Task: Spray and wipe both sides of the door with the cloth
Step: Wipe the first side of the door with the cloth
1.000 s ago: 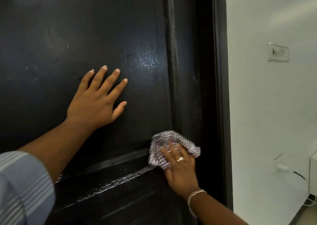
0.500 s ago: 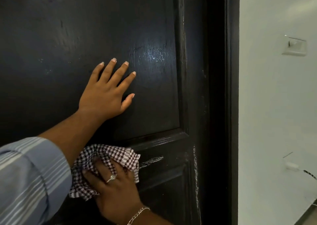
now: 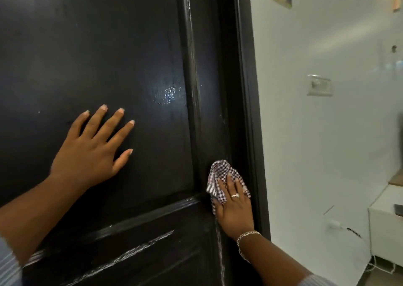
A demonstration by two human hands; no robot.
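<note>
White wall [image 3: 316,155] is showing to the right of the dark door [image 3: 98,46], which is filling most of the view and serving as the landmark for everything else. On the door's upper panel, the left hand [image 3: 87,155] is lying flat with its fingers straight and spread, bracing the surface and holding nothing. Lower and nearer the door's right edge, on the upright stile, the right hand [image 3: 234,207] is pressing the checked cloth [image 3: 218,176] against the wood with extended fingers; the cloth is bunching above the fingertips. The hands are well apart. A wet sheen is glinting on the panel above and between them, and pale streaks are lying along the door's lower rail.

Judging by this, the wiping step on this face is under way, with the stile being worked. No spray bottle is showing. The next move is likely calling for steady pressure down the stile and across the streaked lower rail, then attention to the door's other side.
</note>
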